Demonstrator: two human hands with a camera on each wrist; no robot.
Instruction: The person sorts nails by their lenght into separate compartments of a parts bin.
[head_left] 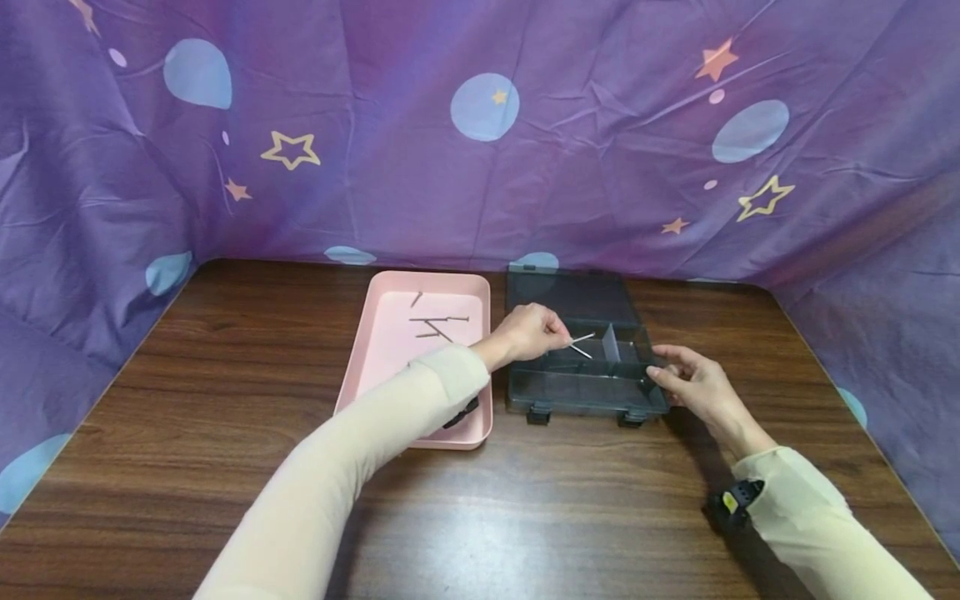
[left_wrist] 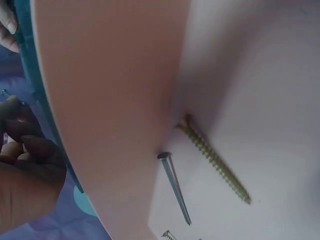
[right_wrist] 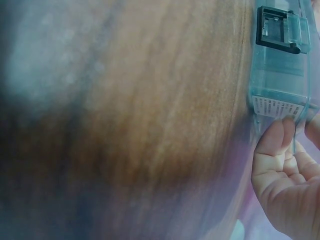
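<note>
Over the dark see-through compartment box, my left hand pinches two thin silver nails that cross at the fingertips. In the left wrist view the same hand shows curled fingers, with small metal ends sticking out beyond them. My right hand grips the box's right side, thumb at the rim. A label on the box wall lies by its fingers in the right wrist view. The pink tray left of the box holds several loose fasteners, among them a brass-coloured screw and a grey nail.
The box's lid lies folded back toward the purple curtain. A pale divider stands inside the box. Two latches, one a black latch, hang at its front. All stands on a brown wooden table.
</note>
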